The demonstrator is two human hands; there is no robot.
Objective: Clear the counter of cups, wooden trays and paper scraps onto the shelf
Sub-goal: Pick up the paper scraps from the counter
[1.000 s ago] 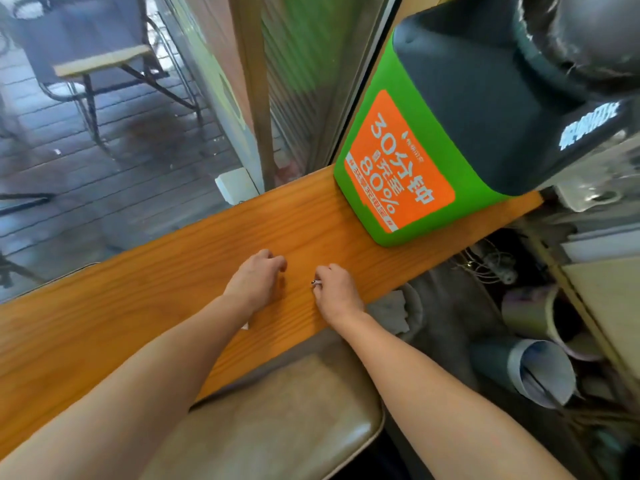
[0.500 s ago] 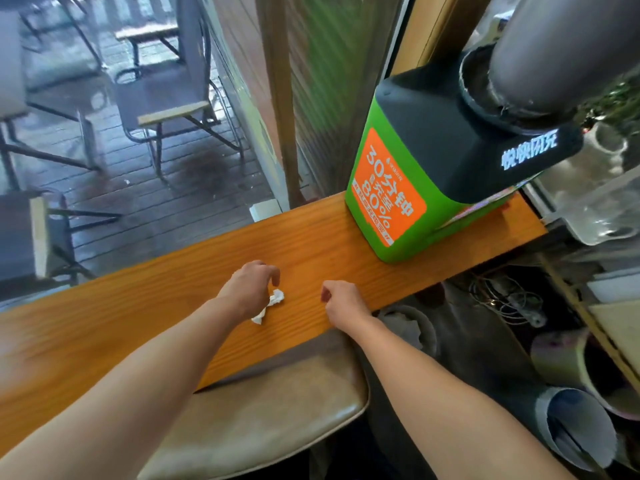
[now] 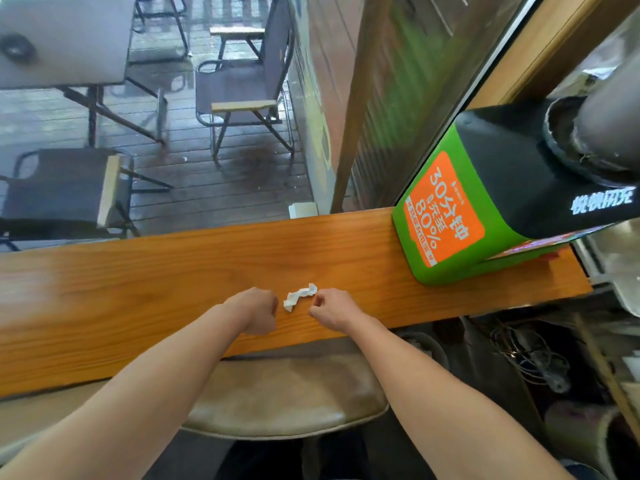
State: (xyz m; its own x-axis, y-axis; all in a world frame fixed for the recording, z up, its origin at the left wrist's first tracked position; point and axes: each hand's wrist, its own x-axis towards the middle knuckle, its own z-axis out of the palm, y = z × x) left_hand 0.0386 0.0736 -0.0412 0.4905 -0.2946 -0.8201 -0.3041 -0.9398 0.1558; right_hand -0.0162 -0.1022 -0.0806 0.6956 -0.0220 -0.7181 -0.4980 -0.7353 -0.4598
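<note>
As you look down at the wooden counter (image 3: 138, 289), a small white paper scrap (image 3: 299, 296) lies on it, crumpled and long, right in front of you. Far up and to the left of the scrap, past the glass, stand dark folding chairs (image 3: 239, 88) on a wet deck. Just left of the scrap is your left hand (image 3: 258, 311). It rests on the wood with its fingers curled into a fist, and the scrap is beside it, not in it. Just right of the scrap is your right hand (image 3: 332, 308). Its fingers are curled too, with the tips close to the scrap's far end, but you cannot tell if they touch or pinch it. Farther right of the scrap, a big green box (image 3: 408, 237) with an orange label sits on the end of the counter. Below the scrap, close to you, is a brown stool seat (image 3: 287, 396).
</note>
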